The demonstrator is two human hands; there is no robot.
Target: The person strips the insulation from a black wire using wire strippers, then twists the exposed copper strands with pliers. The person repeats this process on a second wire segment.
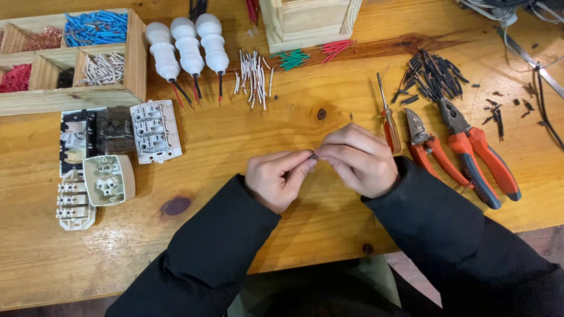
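Head view: both hands pinch one short dark wire piece (312, 156).
Left hand (276, 179) and right hand (358, 159) fingertips clamp its ends; it probably lies crosswise between them.

1. The small wire piece (312, 157) I hold is short, thin and dark, with only a tiny stretch of it showing between my fingertips; the rest is hidden, so I cannot tell its full length or its ends.
2. It lies roughly level, pinched at one side by my left hand (276, 179) and at the other by my right hand (358, 158), both closed on it with thumb and forefinger.
3. It sits in the air just above the wooden workbench (235, 141), near the middle of the bench, in front of my chest.
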